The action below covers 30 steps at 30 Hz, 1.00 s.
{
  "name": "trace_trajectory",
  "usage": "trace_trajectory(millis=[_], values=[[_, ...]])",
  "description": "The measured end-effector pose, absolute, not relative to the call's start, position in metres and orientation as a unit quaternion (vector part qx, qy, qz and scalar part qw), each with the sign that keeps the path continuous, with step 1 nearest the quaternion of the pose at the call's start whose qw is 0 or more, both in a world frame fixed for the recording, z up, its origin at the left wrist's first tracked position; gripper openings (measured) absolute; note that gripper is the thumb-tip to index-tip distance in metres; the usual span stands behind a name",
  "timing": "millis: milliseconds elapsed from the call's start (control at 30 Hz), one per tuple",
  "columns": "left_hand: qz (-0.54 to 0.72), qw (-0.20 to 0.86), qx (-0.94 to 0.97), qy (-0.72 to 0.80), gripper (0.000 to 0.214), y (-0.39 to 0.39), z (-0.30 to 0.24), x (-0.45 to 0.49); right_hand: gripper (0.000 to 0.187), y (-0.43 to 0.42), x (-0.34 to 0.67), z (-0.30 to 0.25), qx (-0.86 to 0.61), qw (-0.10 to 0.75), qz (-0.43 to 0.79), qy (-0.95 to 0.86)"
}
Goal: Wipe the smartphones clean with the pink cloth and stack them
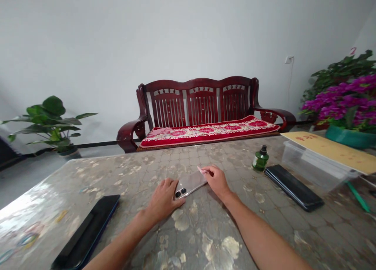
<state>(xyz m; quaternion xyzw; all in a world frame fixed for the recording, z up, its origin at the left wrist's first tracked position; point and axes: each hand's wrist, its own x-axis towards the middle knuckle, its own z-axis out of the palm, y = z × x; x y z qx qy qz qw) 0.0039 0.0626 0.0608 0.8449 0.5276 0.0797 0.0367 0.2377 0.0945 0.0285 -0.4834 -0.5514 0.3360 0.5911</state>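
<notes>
A pale smartphone [192,182] lies back side up on the patterned tabletop, two dark camera lenses at its left end. My left hand [166,195] grips that camera end, thumb on the near edge and fingers along the far side. At the opposite end my right hand [216,178] is closed in a pinch on a small pale pink piece [201,170], thin like tissue or cloth. It is held at the phone's right end; whether it touches the back I cannot tell.
Left of my arms lies a black tablet-like object [88,231], with loose rubber bands [28,238] beyond it. A green bottle [260,159], a black wallet [293,187] and a clear plastic box [314,164] under a yellow sheet [335,148] stand right. A wooden bench [202,101] stands behind.
</notes>
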Motion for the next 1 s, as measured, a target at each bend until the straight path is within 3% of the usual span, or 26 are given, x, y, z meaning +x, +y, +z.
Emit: trace_trajectory(millis=[167,300,600,833,1000], values=[[0.13,0.079,0.844,0.514,0.048,0.063,0.054,-0.008,0.024,0.084,0.235,0.027,-0.539,0.393,0.056,-0.743],[0.152,0.082,0.843,0.51,0.048,0.065,0.048,-0.01,0.022,0.081,0.234,0.03,-0.546,0.312,-0.015,-0.777],[0.167,0.07,0.849,0.497,0.044,0.065,0.042,-0.01,0.023,0.059,0.208,0.039,-0.446,0.267,-0.002,-0.854],[0.166,0.051,0.864,0.473,0.036,0.064,0.044,-0.011,0.025,0.071,0.229,0.034,-0.521,0.309,-0.014,-0.796],[0.145,0.023,0.87,0.47,0.034,0.064,0.045,-0.009,0.029,0.063,0.221,0.035,-0.417,0.292,0.05,-0.859]])
